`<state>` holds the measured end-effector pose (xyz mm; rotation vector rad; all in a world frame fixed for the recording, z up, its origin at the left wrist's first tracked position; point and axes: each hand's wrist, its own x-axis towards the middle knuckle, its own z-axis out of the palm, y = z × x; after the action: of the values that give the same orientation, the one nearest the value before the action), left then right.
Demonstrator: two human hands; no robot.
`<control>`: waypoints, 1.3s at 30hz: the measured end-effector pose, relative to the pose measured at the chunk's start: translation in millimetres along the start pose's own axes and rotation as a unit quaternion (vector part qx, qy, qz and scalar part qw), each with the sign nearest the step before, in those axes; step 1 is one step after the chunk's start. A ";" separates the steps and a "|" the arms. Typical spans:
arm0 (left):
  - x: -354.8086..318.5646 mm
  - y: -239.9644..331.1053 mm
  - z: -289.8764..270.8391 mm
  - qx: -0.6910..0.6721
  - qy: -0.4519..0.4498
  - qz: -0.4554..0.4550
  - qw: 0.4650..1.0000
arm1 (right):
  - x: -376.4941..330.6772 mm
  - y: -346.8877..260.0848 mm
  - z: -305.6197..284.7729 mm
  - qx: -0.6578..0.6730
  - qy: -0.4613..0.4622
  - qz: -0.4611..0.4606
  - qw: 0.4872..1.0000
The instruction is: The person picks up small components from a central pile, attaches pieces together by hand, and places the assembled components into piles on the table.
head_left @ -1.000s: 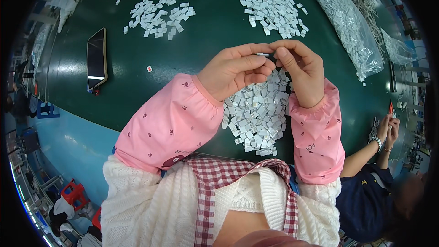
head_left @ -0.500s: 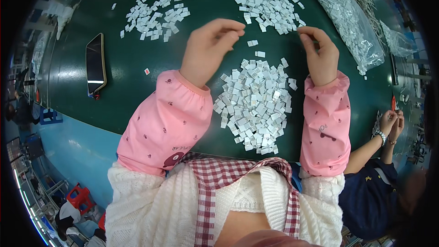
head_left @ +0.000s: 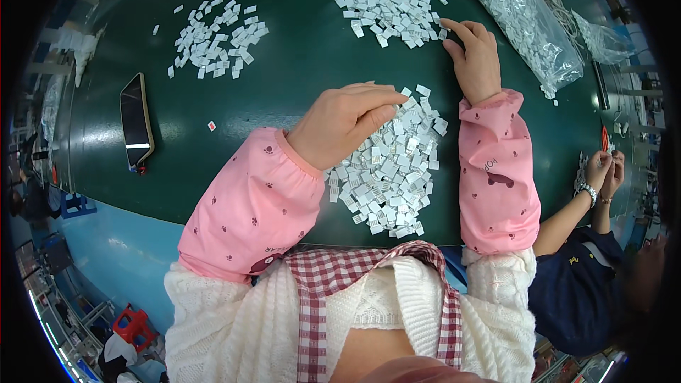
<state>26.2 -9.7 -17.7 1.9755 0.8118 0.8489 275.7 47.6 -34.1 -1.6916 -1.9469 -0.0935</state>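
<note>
Your left hand (head_left: 340,122), grip unclear, hides part of the near pile (head_left: 390,183), its pieces pointing every way. Beside the far pile (head_left: 391,11), your right hand's (head_left: 474,60) fingertips flank a white piece (head_left: 443,33), long axis and hold unclear.

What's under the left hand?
White pieces show below and just beyond the left hand. Whatever lies directly beneath its palm and fingers is covered; can't tell whether that's more pieces or bare table.

Green table (head_left: 284,99); white pieces (head_left: 386,170); phone (head_left: 133,115); bag (head_left: 521,21)
</note>
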 end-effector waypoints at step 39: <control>3.2 -0.2 -9.8 -0.387 0.048 -0.181 0.903 | -23.4 -85.7 -41.7 0.559 -0.258 0.150 0.774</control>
<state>20.2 -3.0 -12.7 1.0506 0.7122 0.8693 211.9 -7.4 16.2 -1.1480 -1.4211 1.4833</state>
